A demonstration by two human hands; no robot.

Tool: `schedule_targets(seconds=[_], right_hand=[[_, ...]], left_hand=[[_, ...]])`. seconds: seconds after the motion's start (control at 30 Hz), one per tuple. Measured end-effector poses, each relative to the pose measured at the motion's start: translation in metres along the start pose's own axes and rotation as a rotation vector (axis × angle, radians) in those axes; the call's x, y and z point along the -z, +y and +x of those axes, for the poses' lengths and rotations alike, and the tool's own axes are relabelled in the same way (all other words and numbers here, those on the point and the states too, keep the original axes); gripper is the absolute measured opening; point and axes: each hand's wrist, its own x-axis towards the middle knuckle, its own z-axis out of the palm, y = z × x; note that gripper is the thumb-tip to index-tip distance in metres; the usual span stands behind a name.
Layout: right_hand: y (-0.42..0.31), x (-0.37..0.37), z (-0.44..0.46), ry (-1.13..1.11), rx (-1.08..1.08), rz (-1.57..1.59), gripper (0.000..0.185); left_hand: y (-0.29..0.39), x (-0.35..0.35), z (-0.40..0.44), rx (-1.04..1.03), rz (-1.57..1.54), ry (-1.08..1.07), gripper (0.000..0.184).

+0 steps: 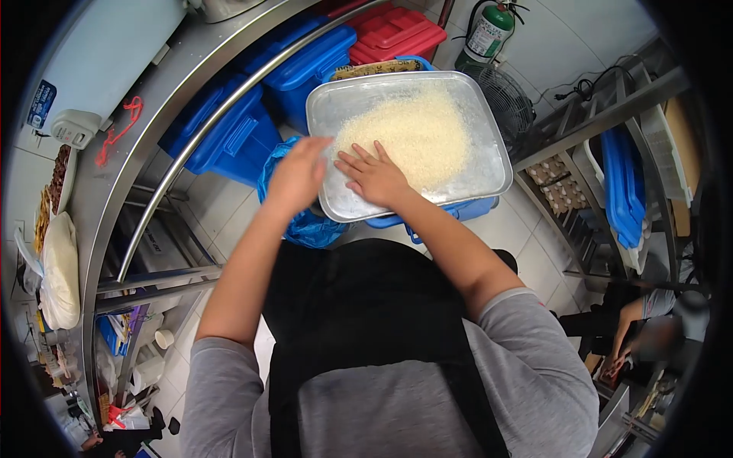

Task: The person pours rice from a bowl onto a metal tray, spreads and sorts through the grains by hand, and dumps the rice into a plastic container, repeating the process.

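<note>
A metal tray [336, 95] holds a wide, spread heap of pale grains that look like rice [431, 133]. My right hand [370, 177] lies flat, fingers spread, at the near left edge of the grains, holding nothing. Over the tray's left rim is my left hand [296, 177], smeared by motion. Its fingertips point toward the grains, but their grip is unclear. Beneath the tray a blue container [466, 210] shows partly. A blue plastic bag [309, 229] hangs below my left hand.
A steel counter [114, 172] with a curved rail runs along the left. Blue bins [237, 145] and a red bin [397, 32] stand behind. A fan [500, 95] and fire extinguisher [489, 34] are at back right. Egg trays [556, 183] sit on the right rack; another person [630, 324] is at lower right.
</note>
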Motion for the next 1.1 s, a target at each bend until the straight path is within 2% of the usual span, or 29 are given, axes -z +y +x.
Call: schedule_targets(seconds=[0.03,0.07,0.1,0.17,0.33,0.4,0.43,0.5,0.53,0.57,0.6,0.63,0.67,0.7,0.73,0.77,0.8,0.83,0.87,0.93,1.1], right_hand=[[0.003,-0.008,0.007,-0.015,-0.051,-0.053,0.051],[0.007,-0.012,0.013,-0.031,-0.102,-0.106,0.051],[0.013,-0.012,0.017,-0.035,-0.095,-0.107,0.051],[0.028,-0.008,0.023,-0.043,-0.154,-0.138,0.051],[0.071,0.003,0.019,-0.067,-0.230,-0.179,0.049],[0.084,0.009,0.017,-0.145,-0.409,-0.119,0.049],[0.087,0.013,0.013,-0.053,-0.380,-0.116,0.047],[0.086,0.034,0.002,-0.056,-0.341,-0.032,0.043],[0.083,0.045,-0.006,-0.062,-0.297,0.056,0.039],[0.085,0.049,-0.018,-0.064,-0.300,0.044,0.039],[0.090,0.051,-0.035,0.044,-0.278,0.173,0.034],[0.101,0.052,-0.053,0.147,-0.251,0.303,0.030],[0.132,0.037,-0.075,0.306,-0.415,0.361,0.029],[0.142,0.056,-0.092,0.383,-0.473,0.123,0.029],[0.151,0.075,-0.109,0.452,-0.554,-0.109,0.030],[0.169,0.076,-0.131,0.417,-0.718,-0.277,0.035],[0.180,0.074,-0.151,0.341,-0.902,-0.321,0.036],[0.192,0.068,-0.168,0.222,-1.058,-0.252,0.033],[0.193,0.063,-0.174,0.227,-1.057,-0.250,0.033],[0.186,0.056,-0.183,0.224,-1.128,0.172,0.033],[0.139,0.040,-0.216,0.422,-0.948,0.256,0.029]], left_hand=[[-0.005,-0.022,-0.009,0.036,0.097,-0.036,0.040],[-0.010,-0.043,-0.017,-0.018,0.209,-0.108,0.044],[-0.007,-0.057,-0.025,-0.007,0.187,-0.203,0.047],[0.010,-0.077,-0.044,-0.066,0.128,-0.240,0.051],[0.024,-0.090,-0.060,-0.153,0.192,-0.318,0.055],[0.018,-0.091,-0.061,-0.173,0.231,-0.342,0.057],[0.017,-0.090,-0.062,-0.177,0.228,-0.339,0.057],[0.013,-0.087,-0.063,-0.120,0.261,-0.030,0.059],[0.007,-0.089,-0.057,-0.130,0.255,-0.022,0.059],[0.000,-0.097,-0.052,0.101,0.065,0.214,0.060],[-0.008,-0.107,-0.048,0.338,-0.134,0.441,0.062],[-0.019,-0.117,-0.041,0.344,-0.148,0.445,0.062],[-0.032,-0.126,-0.032,0.507,-0.229,0.428,0.058],[-0.040,-0.131,-0.025,0.668,-0.309,0.409,0.054],[-0.041,-0.127,-0.021,0.670,-0.318,0.417,0.054],[-0.039,-0.119,-0.016,0.709,-0.320,0.292,0.051],[-0.038,-0.114,-0.013,0.746,-0.318,0.164,0.048],[-0.038,-0.115,-0.014,0.694,-0.269,0.188,0.044],[-0.040,-0.115,-0.017,0.692,-0.266,0.192,0.044],[-0.044,-0.111,-0.023,0.719,-0.228,0.127,0.045],[-0.049,-0.095,-0.077,0.606,-0.237,0.183,0.047]])
